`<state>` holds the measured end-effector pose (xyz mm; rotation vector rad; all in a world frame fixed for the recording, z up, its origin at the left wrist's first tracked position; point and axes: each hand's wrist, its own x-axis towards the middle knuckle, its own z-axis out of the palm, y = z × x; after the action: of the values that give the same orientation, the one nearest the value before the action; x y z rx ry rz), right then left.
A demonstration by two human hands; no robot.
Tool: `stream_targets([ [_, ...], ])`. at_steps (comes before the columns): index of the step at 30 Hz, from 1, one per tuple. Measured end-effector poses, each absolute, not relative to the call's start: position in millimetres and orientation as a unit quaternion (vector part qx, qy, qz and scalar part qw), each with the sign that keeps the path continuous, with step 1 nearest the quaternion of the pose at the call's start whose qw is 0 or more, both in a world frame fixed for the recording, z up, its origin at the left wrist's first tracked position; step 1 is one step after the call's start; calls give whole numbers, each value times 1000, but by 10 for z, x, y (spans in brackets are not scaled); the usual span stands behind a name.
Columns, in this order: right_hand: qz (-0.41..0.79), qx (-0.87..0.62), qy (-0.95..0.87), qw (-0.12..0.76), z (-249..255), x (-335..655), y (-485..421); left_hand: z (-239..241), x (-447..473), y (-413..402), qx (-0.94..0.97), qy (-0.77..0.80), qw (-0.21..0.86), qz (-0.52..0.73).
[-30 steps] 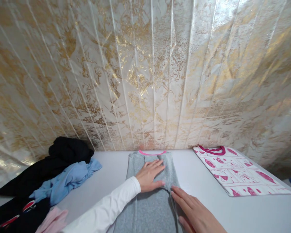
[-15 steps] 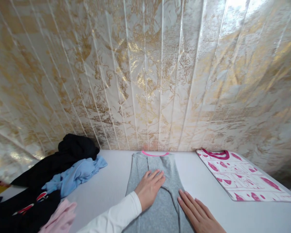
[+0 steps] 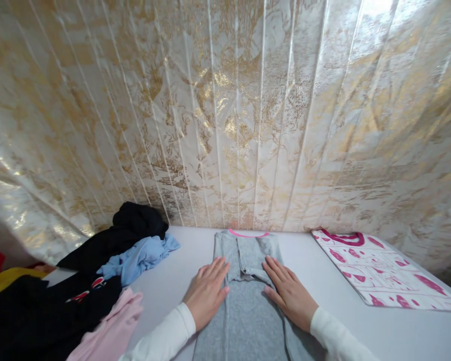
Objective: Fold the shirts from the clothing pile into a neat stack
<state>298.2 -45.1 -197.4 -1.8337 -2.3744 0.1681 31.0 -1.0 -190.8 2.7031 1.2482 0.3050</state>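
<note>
A grey garment (image 3: 248,316) with a pink neckline lies on the white table in front of me, its neck end towards the wall. Its sides and sleeves are turned inward over the body, and the turned-in parts meet near the upper middle. My left hand (image 3: 207,291) rests flat on its left edge, fingers stretched out. On the right edge lies my right hand (image 3: 290,292), also flat, with the thumb pointing inward. Neither hand grips the cloth. The lower end of the garment runs out of view.
A folded white shirt with magenta print (image 3: 383,273) lies on the right of the table (image 3: 334,311). Heaped on the left are black clothes (image 3: 135,225), a light blue cloth (image 3: 143,255), a pink cloth (image 3: 113,326) and something yellow (image 3: 11,281). A gold-patterned covering (image 3: 229,110) hangs behind.
My left hand has moved from the garment's middle to its left edge. My right hand has moved up along the right edge. The view has shifted slightly left.
</note>
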Motion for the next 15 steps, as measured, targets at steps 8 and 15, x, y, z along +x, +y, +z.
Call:
stream_targets([
  [8,75,-608,-789,41,-1999,3040,-436,-2007,287,-163,891,445,44,81],
  [15,71,-588,-800,94,-1664,2615,-18,-1889,486,-318,869,479,70,103],
])
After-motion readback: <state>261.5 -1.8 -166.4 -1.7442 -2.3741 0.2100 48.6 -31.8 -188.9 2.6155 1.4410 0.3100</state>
